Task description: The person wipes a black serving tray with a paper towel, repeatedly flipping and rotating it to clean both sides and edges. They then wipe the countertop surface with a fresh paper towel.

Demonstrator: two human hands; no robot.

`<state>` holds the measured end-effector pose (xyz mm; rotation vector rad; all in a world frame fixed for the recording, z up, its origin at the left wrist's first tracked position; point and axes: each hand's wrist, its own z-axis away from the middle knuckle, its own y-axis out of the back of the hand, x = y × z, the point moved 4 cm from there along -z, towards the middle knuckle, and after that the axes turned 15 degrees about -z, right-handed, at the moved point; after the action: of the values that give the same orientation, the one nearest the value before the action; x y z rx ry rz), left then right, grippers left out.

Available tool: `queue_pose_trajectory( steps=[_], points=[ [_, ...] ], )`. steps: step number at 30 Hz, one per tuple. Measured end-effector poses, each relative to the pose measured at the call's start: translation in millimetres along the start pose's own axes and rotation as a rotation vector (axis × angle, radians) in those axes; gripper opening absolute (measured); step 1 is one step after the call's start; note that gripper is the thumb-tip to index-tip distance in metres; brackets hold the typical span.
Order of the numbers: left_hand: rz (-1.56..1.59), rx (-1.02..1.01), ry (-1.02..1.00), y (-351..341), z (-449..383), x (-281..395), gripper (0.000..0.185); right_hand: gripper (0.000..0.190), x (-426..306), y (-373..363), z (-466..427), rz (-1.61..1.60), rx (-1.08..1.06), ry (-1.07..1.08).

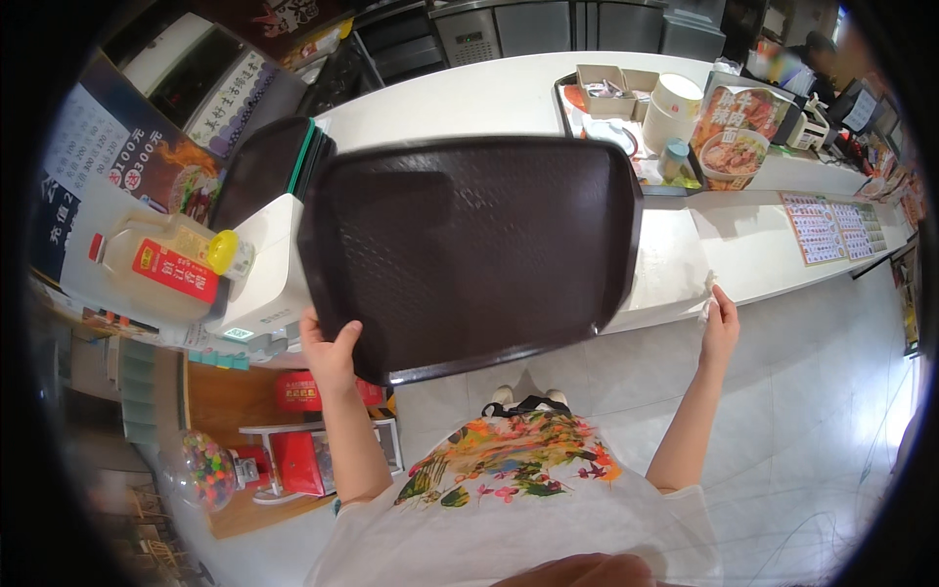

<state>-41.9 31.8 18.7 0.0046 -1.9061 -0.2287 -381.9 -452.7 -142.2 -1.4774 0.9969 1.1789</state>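
A dark brown plastic serving tray (484, 257) is held up by its near left corner in my left hand (330, 352), the thumb on its inner face. My right hand (719, 330), off to the right of the tray, pinches a small crumpled white tissue or cloth (709, 308) near the counter's edge. Behind the held tray, at the left, more dark trays (257, 172) stand on edge in a stack, one with a green rim. Beside them is a white box-shaped device (275, 286) with a yellow-lidded tub (233, 253) on it.
A large plastic jug (158, 264) stands at the left. Across the white counter (455, 95), another tray (671, 189) holds cardboard boxes (604, 92), white paper-like cups (671, 110) and a blue-lidded jar (673, 158). Printed menus (814, 227) lie at the right. Below left is a candy machine globe (205, 469).
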Motion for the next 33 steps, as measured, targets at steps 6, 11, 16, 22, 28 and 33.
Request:
queue_pose_trajectory(
  steps=[6, 11, 16, 22, 28, 33],
  points=[
    [-0.165, 0.26, -0.336, 31.2, 1.4, 65.7, 0.036, 0.032, 2.7, -45.0, 13.7, 0.245, -0.18, 0.139],
    [-0.32, 0.459, -0.622, 47.2, 15.8, 96.3, 0.039, 0.031, 8.7, -86.0, 18.7, 0.551, -0.285, 0.416],
    [-0.429, 0.624, -0.7, 56.5, 31.8, 100.9, 0.041, 0.032, 27.6, -109.0, 12.7, 0.644, -0.295, 0.522],
    [-0.535, 0.686, -0.857, 54.1, 43.5, 99.5, 0.042, 0.036, 32.0, -205.2, 55.3, 0.594, -0.555, 0.451],
    [-0.512, 0.673, -0.802, 52.4, 44.0, 90.6, 0.05, 0.023, -19.5, -268.4, 111.6, 0.038, -0.639, 0.589],
    [-0.362, 0.598, -0.709, 43.8, 56.1, 93.4, 0.057, 0.02, -72.1, -284.2, 87.4, -0.135, -0.406, 0.628]
  ],
)
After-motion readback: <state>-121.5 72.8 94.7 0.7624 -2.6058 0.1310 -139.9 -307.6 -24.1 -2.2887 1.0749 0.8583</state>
